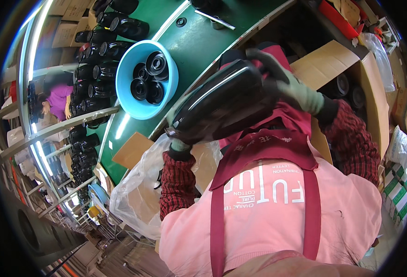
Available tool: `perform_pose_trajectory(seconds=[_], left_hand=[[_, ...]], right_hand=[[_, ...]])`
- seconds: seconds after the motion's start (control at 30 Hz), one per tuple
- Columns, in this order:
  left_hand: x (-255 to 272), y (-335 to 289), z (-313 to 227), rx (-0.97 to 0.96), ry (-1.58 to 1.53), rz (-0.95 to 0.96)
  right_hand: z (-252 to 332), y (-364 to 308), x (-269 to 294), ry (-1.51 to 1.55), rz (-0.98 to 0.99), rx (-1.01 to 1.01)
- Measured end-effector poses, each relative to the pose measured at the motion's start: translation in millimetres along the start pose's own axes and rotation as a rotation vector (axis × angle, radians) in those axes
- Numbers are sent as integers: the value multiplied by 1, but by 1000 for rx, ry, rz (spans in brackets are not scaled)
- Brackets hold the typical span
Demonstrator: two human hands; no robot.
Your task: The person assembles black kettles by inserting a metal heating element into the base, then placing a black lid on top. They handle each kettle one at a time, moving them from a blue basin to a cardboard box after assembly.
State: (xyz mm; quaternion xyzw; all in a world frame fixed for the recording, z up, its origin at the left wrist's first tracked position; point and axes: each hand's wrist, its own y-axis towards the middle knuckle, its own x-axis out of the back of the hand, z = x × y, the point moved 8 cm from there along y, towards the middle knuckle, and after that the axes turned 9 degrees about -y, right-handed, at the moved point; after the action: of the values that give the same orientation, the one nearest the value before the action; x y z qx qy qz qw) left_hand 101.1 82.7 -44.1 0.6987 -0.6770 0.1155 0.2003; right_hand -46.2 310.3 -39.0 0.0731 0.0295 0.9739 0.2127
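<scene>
A large, glossy black, bottle-shaped vessel (222, 99) lies slantwise across my lap, over a dark red apron (273, 150). My left hand (179, 144), gloved, holds its lower left end from beneath; most of those fingers are hidden behind the vessel. At the upper right end, my right hand (300, 90), in a grey-green glove, grips the vessel, its fingers smeared by motion. Just left of the vessel, a light blue basin (124, 92) stands on the green table (194, 41). Several black round ring-shaped parts (156, 63) lie inside the basin.
Rows of similar black vessels (104, 70) line the table's left side. An open cardboard box (372, 101) with dark round items stands at my right. A clear plastic bag (139, 194) lies by my left arm. Beyond the railing, a person in purple (58, 101) is at work.
</scene>
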Motion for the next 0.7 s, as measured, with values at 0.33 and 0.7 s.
perform_pose_trajectory(seconds=[0.33, 0.7], left_hand=[[-12, 41, -42, -16, 3, 87], [-9, -34, 106, 231, -548, -15]], right_hand=[[-5, -9, 27, 195, -46, -375], [-27, -1, -1, 37, -360, -6]])
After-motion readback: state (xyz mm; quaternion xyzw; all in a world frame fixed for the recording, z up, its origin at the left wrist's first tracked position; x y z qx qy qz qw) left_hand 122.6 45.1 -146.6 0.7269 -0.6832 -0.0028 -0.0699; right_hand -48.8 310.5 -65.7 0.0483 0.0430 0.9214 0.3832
